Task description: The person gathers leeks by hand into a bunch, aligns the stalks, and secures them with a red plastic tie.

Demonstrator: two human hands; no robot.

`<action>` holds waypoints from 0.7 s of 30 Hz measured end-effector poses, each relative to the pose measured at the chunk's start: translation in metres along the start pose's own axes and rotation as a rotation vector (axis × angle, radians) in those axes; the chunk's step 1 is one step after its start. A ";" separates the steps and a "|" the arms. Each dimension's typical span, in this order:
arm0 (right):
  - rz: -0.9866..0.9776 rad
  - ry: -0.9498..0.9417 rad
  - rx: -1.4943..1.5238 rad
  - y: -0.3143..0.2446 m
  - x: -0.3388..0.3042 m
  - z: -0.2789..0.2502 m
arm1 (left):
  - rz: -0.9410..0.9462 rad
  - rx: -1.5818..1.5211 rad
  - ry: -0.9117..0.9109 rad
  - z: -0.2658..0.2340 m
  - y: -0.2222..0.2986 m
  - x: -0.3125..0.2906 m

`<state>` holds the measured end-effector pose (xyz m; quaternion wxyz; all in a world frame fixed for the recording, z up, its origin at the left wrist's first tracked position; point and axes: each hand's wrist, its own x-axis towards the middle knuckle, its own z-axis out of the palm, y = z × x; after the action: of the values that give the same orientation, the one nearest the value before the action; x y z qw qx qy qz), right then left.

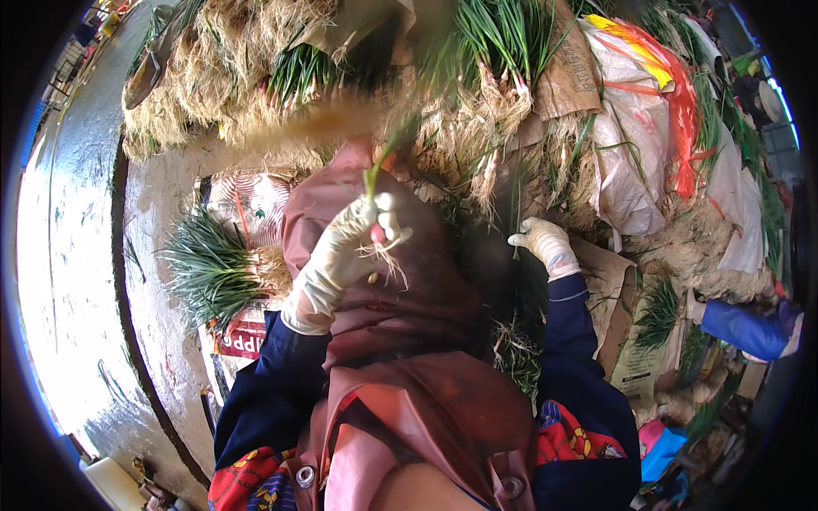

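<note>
My left hand (341, 255), in a pale glove, is closed around a spring onion (377, 233) held over my lap. The onion's small pink bulb and stringy roots hang below my fingers, and its green top rises above them. My right hand (548, 244), gloved too, is pinched shut to the right of my lap. A thin dark strand like a leaf (516, 200) runs up from its fingertips. Below that hand lies a heap of loose leaves and root scraps (515, 349). A reddish-brown apron (400, 315) covers my lap.
At the left, a tied bunch of spring onions (217, 268) lies on printed sacking. Piles of rooty onions (486, 128) stretch across the far side. White sacks with orange netting (630, 145) lie far right. Another person's blue sleeve (745, 330) reaches in from the right.
</note>
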<state>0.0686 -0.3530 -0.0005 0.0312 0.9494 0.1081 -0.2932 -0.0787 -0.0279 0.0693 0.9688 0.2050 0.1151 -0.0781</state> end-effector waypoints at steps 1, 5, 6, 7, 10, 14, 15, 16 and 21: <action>-0.047 0.179 0.094 0.002 0.004 -0.013 | 0.090 -0.079 -0.156 -0.001 0.009 0.008; -0.111 1.112 0.161 -0.031 0.052 -0.103 | 0.025 -0.235 -0.092 -0.001 0.013 0.046; -0.119 1.211 0.083 -0.041 0.064 -0.127 | 0.003 -0.186 -0.099 0.001 0.009 0.055; -0.017 1.208 -0.097 -0.054 0.075 -0.144 | -0.066 -0.233 -0.182 0.002 0.006 0.064; 0.001 0.889 -0.274 -0.070 0.082 -0.167 | -0.086 -0.095 -0.099 0.005 -0.005 0.082; -0.128 1.251 -0.307 -0.072 0.040 -0.142 | -0.077 0.128 0.015 0.008 -0.017 0.106; -0.182 1.198 -0.277 -0.077 0.028 -0.134 | -0.072 0.173 0.061 0.010 -0.023 0.113; -0.280 1.257 -0.237 -0.082 0.016 -0.126 | -0.072 0.218 0.107 0.013 -0.030 0.120; -0.585 1.096 -0.019 -0.120 -0.035 -0.091 | -0.100 0.274 0.165 0.018 -0.048 0.149</action>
<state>0.0638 -0.2312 0.0948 -0.1021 0.8926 0.3667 0.2416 0.0585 -0.0941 0.0294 0.9140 0.3347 0.1929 -0.1242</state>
